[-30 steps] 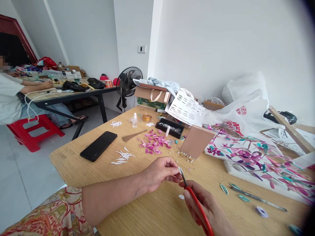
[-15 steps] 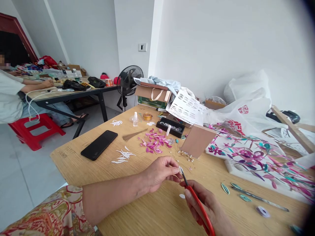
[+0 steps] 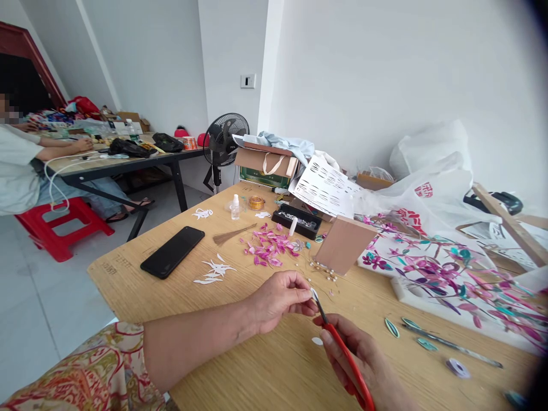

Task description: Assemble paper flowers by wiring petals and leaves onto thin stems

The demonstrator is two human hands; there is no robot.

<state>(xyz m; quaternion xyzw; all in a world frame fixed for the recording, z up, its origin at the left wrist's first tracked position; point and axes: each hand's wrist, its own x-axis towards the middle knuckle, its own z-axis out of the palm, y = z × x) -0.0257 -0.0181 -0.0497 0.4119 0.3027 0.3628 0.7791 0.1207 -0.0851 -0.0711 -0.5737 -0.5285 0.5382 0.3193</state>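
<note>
My left hand [image 3: 285,301] pinches a small white piece [image 3: 314,294], mostly hidden by the fingers; it looks like paper. Red-handled scissors [image 3: 346,355] are in my right hand [image 3: 357,348], their blade tips at the white piece. On the table just below the blades lies a white oval cutout [image 3: 317,341]. Left of my left hand is a small pile of white pointed cutouts [image 3: 216,269]. Pink petals [image 3: 268,245] are heaped beyond my hands, with pearl-tipped stems [image 3: 327,273] beside them.
A black phone [image 3: 173,252] lies at the left of the table. Flower sprays [image 3: 454,274] rest on white foam at the right, near a thin tool [image 3: 458,343] and a ribbon roll [image 3: 458,368]. A person [image 3: 21,160] sits at another table behind a fan [image 3: 225,142].
Hardly anything differs. Both hands and the scissors stay at nearly the same spot, with only a slight shift at the white piece.
</note>
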